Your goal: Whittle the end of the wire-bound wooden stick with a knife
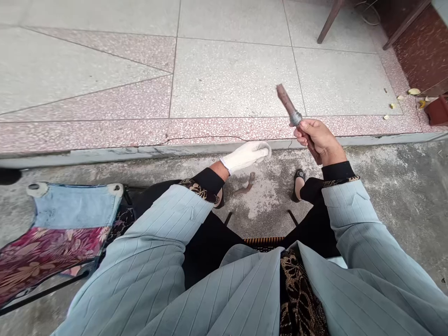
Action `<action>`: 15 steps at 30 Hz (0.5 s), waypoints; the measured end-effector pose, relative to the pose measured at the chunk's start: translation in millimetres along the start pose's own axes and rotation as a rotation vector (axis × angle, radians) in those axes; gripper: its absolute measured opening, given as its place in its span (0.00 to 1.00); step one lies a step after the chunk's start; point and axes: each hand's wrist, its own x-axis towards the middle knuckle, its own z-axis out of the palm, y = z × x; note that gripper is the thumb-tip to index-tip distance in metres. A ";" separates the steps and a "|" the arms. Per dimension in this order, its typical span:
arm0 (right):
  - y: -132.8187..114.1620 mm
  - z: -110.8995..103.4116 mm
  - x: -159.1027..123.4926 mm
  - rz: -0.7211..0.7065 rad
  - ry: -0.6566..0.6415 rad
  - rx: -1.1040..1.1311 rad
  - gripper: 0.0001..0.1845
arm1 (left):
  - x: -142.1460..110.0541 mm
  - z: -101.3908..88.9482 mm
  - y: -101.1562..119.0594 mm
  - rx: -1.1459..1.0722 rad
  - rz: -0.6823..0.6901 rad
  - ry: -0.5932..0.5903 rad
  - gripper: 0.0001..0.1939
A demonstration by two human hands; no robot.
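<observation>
The far side was taken up by a raised tiled floor (231, 79), bounded at the front by a low, cracked step edge (378, 139), with rough concrete (402, 196) below it. Much of the near concrete was covered by a pale blue jacket (150, 270) and by black trousers (210, 242), the knees being spread. At the left, a chair (75, 205) of denim and flowered cloth was set close beside the leg. A brown furniture leg (329, 21) was planted on the tiles far off at the right, and a red pot (437, 112) was cut off by the right border. The right hand (320, 135), bare, was closed around the lower part of a brown stick (286, 100), which was held tilted above the step edge, its middle partly hidden by the fingers. By the left hand (243, 157), white-gloved, a grey ring (269, 148) was gripped, partly covered by the fingers. Between the shoes (299, 174), a crooked twig (250, 182) was left on the concrete. Near the stick's middle, wire (296, 118) was wound tightly. Pale petals (414, 91) were scattered near the pot.
</observation>
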 end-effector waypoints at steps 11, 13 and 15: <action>13.2 4.6 20.7 0.211 0.284 -0.812 0.11 | -3.2 -8.6 3.2 0.390 0.076 -0.069 0.15; 15.6 3.0 23.6 0.252 0.187 -1.086 0.13 | -3.6 -10.1 3.2 0.431 0.053 -0.051 0.16; 20.2 3.6 24.5 0.319 -0.018 -1.225 0.15 | -3.6 -11.6 3.2 0.482 0.046 -0.030 0.16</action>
